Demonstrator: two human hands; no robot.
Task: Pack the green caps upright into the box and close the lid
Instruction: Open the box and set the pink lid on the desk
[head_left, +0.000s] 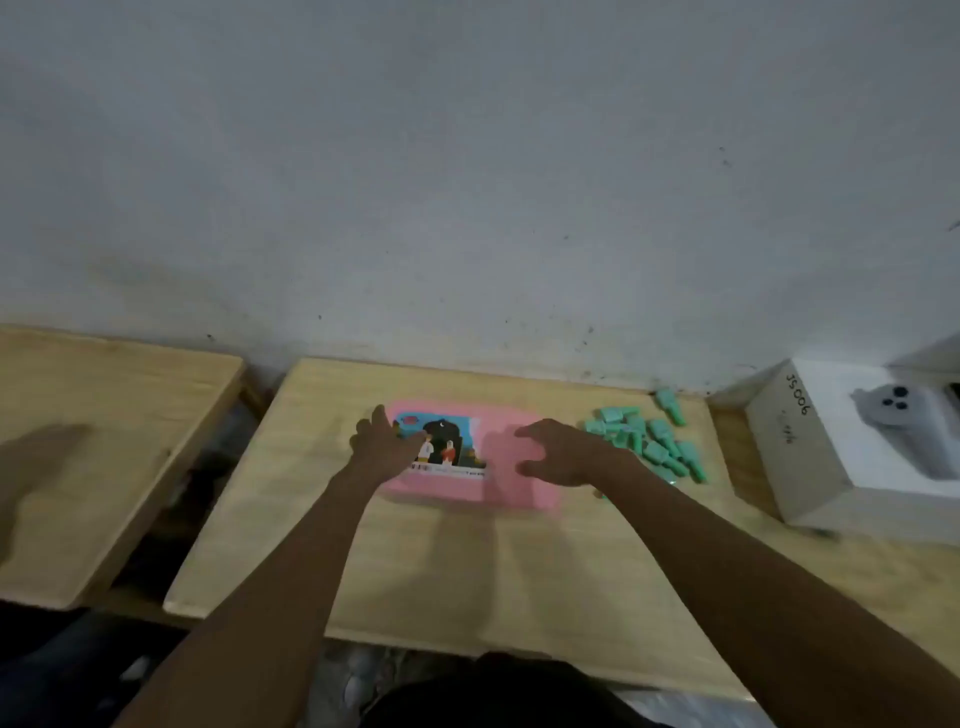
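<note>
Wooden table (467, 571): pink box (519, 483) under both hands; green caps (649, 441) right.

Wooden table (467, 571) bears pink box (519, 483), green caps (649, 441).

A plain, makeshift packing or work corner rather than a furnished room: two bare light-wood tabletops (467, 561) are pushed against a scuffed, unpainted-looking grey wall (467, 182) with dark marks. A loose heap of identical green caps (649, 441) lies as bulk stock, and a white carton (810, 457) hand-marked with a code stands at the right.
</note>
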